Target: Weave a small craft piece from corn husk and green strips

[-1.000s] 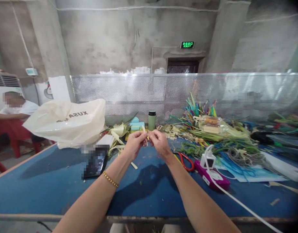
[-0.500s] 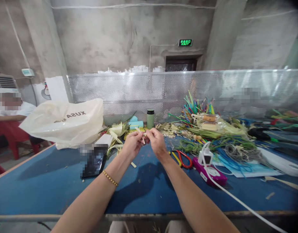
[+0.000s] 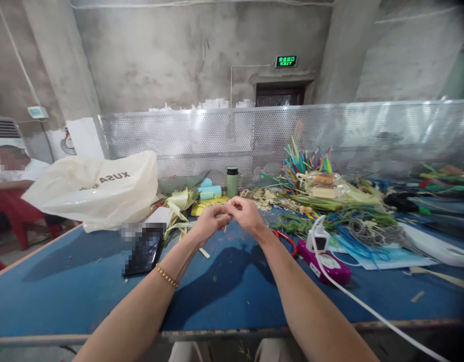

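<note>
Strip [image 3: 225, 229], pale and mostly hidden, sits above the surface [image 3: 228, 306], pinched in my left hand [image 3: 211, 222]. My right hand [image 3: 249, 216] meets those fingertips; whether it grips too, I cannot tell. Less shows than before, suggesting closer fingerwork.

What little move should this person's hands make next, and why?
Perhaps ease the right hand slightly aside: its fingertips meet those of the left hand, and together they hide nearly all of the pale strip, so its shape can't be checked.
</note>
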A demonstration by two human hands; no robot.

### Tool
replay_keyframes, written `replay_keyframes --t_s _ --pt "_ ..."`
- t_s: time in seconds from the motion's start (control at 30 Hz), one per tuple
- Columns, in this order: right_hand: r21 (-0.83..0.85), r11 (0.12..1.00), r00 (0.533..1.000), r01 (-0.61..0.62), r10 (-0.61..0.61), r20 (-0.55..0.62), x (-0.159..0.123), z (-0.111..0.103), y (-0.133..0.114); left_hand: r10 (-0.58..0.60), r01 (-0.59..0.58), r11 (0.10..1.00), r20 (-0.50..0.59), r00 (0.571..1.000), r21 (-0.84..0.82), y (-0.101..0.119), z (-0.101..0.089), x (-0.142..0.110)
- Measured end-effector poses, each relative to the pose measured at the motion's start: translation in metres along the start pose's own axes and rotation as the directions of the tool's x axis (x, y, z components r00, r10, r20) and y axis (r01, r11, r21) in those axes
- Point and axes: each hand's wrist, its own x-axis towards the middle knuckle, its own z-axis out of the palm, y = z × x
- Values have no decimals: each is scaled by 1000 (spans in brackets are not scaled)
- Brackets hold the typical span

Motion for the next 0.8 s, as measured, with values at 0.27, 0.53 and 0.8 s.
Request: replay_keyframes --t_s 0.27,0.53,0.8 --pt "269 961 997 -72 70 18 -1 0 -4 12 -16 1000 -139 990 -23 2 2 -1" --pt "56 994 988 95 -87 -130 0 7 1 36 -31 999 -179 983 31 7 4 -2" --pt "-13 996 981 90 -91 -173 -1 9 -1 57 -54 998 -133 990 25 6 8 -3"
